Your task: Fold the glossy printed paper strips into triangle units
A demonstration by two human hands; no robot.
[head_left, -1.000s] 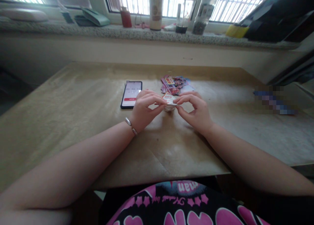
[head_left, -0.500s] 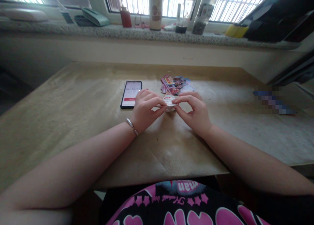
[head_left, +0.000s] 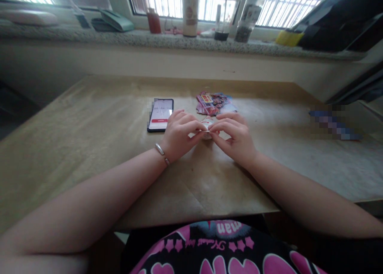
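My left hand point(head_left: 178, 133) and my right hand point(head_left: 233, 136) meet at the middle of the table, each pinching one side of a small white and red card point(head_left: 206, 126). The fingers of both hands are curled over it, so most of the card is hidden. It is held low, just above the tan table top point(head_left: 89, 130). A silver bangle point(head_left: 160, 152) circles my left wrist. Just behind my hands lies a loose pile of colourful cards point(head_left: 214, 103).
A phone point(head_left: 160, 114) with a lit screen lies flat left of my hands. A blurred blue object point(head_left: 333, 122) rests at the right of the table. On the stone windowsill point(head_left: 125, 38) behind stand a red cup point(head_left: 153, 22), a tall bottle point(head_left: 190, 10), jars and a yellow item point(head_left: 288, 38).
Both hands have dropped a little toward the table and closed tighter over the small card, which now shows less between the fingers.
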